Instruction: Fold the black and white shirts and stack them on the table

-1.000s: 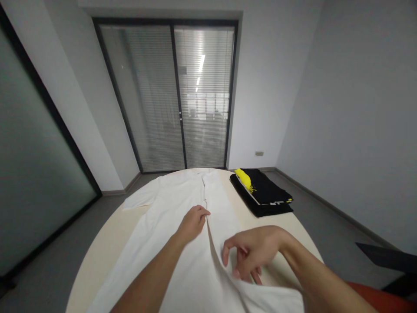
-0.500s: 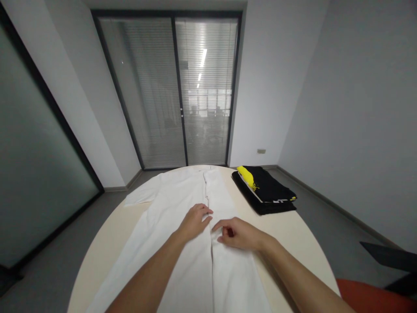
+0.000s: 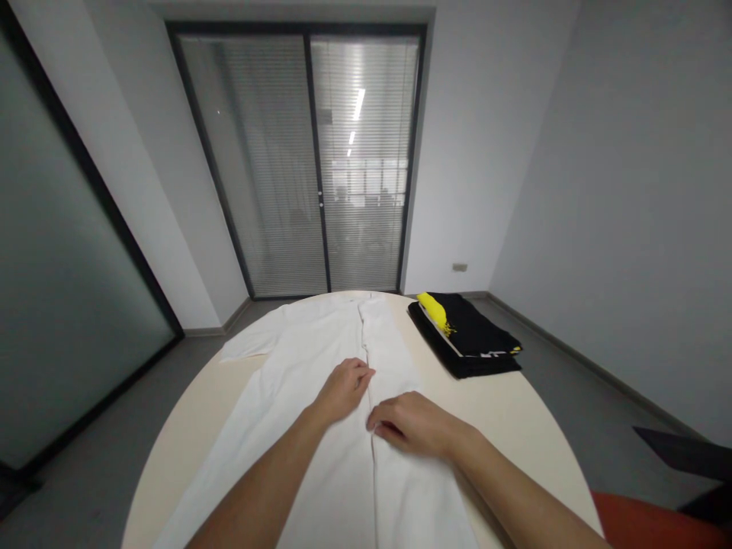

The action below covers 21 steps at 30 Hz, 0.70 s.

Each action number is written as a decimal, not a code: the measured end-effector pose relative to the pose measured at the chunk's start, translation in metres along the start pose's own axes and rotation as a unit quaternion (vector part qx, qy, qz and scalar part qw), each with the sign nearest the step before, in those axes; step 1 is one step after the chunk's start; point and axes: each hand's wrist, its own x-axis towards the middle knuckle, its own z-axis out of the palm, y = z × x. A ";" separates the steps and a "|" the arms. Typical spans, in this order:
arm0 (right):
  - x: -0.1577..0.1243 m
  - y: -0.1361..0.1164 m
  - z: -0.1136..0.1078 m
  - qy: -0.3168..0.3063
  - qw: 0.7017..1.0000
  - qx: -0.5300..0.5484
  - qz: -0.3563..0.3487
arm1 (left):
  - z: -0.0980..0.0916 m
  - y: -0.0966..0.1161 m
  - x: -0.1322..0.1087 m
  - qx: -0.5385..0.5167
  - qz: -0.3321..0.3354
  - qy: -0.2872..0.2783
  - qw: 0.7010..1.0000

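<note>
A white garment [image 3: 320,343] with a short sleeve at the far left lies spread over the round table, an edge of cloth running lengthwise down its front. At the middle of that edge my left hand [image 3: 345,387] is closed, thumb and fingers pinching the white cloth. Slightly nearer and to the right, my right hand [image 3: 409,423] also pinches the cloth along the same edge. The two hands are a short way apart. The fingertips partly hide the bit of cloth between them.
On the right of the pale round table [image 3: 515,442] lies a folded stack of black cloth [image 3: 474,328] with a yellow print. A red chair [image 3: 652,518] stands at the lower right. Glass doors with blinds [image 3: 263,175] are beyond the table.
My right hand has moved slightly nearer to me and closed its fingers on the edge. My left thumb and fingers, a little apart before, have come together.
</note>
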 end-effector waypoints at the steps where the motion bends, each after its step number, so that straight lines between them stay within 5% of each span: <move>1: 0.000 -0.001 0.000 -0.003 1.000 -0.005 0.000 | 0.000 0.001 0.000 0.002 0.001 0.001 1.000; 10: 0.007 -0.011 0.009 0.069 0.997 -0.016 0.025 | 0.001 -0.002 0.001 0.020 -0.043 0.051 0.998; 21: 0.007 -0.013 0.012 0.021 0.998 0.016 -0.054 | 0.004 -0.008 -0.002 0.039 -0.042 0.037 0.998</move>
